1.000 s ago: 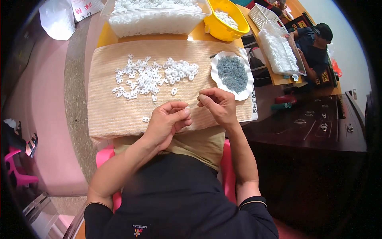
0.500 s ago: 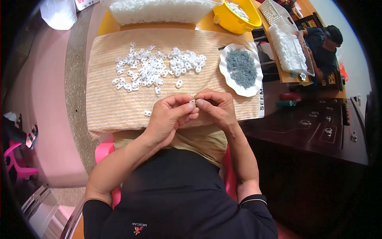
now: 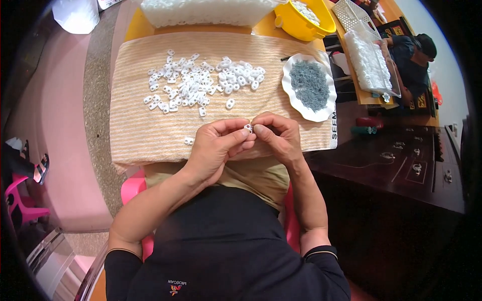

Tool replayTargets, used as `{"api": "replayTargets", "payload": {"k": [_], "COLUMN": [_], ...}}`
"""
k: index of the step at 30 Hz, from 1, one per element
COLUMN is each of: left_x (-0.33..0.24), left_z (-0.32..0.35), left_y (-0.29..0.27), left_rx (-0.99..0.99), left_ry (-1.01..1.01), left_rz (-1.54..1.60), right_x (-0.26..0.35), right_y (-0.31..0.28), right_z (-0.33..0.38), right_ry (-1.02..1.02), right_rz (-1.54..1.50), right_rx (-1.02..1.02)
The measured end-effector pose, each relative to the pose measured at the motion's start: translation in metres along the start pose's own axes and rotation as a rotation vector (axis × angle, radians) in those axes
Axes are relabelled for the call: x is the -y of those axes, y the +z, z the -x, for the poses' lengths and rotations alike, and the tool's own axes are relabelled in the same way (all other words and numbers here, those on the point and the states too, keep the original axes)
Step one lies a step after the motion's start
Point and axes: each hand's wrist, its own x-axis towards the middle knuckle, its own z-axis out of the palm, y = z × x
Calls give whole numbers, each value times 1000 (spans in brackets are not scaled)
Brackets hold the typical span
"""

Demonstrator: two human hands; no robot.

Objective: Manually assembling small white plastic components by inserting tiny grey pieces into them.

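Over the towel's near edge, my left hand [image 3: 213, 145] pinches a small white two-holed plastic piece [image 3: 248, 127] between thumb and fingers. My right hand [image 3: 281, 140] meets it from the other side, thumb and forefinger closed at the piece; whatever sits between those fingertips is too small to make out. Beside my left hand lies a loose white piece [image 3: 189, 141]. Farther off are a spread of squarer two-holed pieces [image 3: 196, 88] and a heap of rounder ones [image 3: 241, 75]. One rounder piece [image 3: 230, 104] lies apart, just beyond my fingers.
A striped beige towel [image 3: 135, 125] covers the table. At right, a scalloped white plate [image 3: 287, 90] holds many tiny grey, spring-like parts [image 3: 310, 85]. A clear bin [image 3: 201, 12] and a yellow basin [image 3: 306, 30] of white pieces stand at the back. Another person [image 3: 409, 60] sits at far right.
Everything on the table sits slightly farther right in the picture. Both hands keep their pinch at the white piece, which now shows its holes more plainly between the fingertips.
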Motion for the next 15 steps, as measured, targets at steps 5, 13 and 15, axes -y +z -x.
{"api": "replayTargets", "payload": {"k": [5,13,15], "left_x": [-1,-1,-1], "left_z": [-1,0,0], "left_y": [0,0,0], "left_rx": [-17,-20,-21], "left_ry": [-12,-6,-4], "left_rz": [14,1,-4], "right_x": [-3,-2,-1], "right_y": [-1,-1,0], "right_z": [2,2,2], "right_ry": [28,47,45], "right_rz": [6,19,31], "right_rx": [-6,-6,-7]}}
